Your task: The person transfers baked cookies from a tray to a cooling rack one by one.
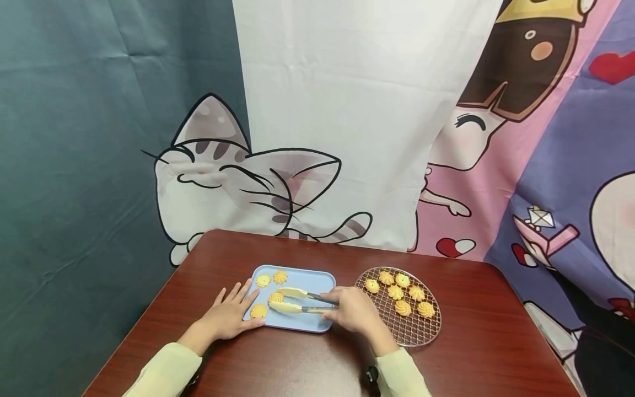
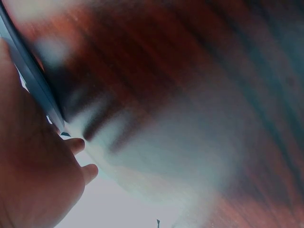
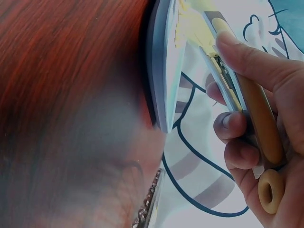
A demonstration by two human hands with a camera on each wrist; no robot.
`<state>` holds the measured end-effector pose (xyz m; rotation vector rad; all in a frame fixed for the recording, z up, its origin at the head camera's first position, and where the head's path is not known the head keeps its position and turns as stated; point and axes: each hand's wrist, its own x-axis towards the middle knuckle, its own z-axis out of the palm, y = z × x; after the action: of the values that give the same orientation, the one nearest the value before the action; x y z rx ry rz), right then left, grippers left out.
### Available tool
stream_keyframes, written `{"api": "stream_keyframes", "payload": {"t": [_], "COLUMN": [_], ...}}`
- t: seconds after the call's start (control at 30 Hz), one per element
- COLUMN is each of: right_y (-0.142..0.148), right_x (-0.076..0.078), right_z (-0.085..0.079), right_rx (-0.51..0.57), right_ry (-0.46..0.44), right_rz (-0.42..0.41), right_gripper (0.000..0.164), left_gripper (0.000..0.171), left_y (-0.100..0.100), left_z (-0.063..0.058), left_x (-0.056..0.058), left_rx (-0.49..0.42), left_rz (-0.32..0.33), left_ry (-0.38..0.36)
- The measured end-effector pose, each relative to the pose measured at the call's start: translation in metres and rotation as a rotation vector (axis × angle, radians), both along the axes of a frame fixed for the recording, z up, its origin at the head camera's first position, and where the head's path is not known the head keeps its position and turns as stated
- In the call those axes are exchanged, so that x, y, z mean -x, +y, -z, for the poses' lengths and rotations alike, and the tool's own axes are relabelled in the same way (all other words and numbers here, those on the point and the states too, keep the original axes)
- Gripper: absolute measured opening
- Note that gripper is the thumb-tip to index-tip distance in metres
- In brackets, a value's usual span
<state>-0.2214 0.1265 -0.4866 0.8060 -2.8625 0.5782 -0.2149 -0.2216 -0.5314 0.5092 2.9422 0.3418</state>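
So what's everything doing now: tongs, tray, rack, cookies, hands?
Tongs: held, tips apart around one cookie; grip unclear.
Blue tray: flat, carrying four cookies.
Wire rack: flat, carrying seven cookies.
Left hand: fingers spread, at the tray's edge.
Right hand: holding the tongs.

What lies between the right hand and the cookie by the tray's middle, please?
In the head view, the tongs extend from the right hand to the cookie, over the blue tray.

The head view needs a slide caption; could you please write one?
Right hand holds tongs at a cookie on the tray, left hand at the tray's edge, rack alongside.
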Motion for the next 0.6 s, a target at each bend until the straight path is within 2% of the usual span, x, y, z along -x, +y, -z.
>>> {"api": "stream_keyframes", "payload": {"t": [0.6], "right_y": [0.029], "right_x": [-0.017], "right_z": [-0.011], "right_rx": [-0.003], "right_ry": [0.094], "right_rz": [0.037], "right_gripper": [0.048], "left_gripper": [0.088], "left_y": [0.002], "left_z": [-0.003], "left_x": [-0.003], "left_rx": [-0.012], "left_rz": [0.007], "left_ry": [0.006]}}
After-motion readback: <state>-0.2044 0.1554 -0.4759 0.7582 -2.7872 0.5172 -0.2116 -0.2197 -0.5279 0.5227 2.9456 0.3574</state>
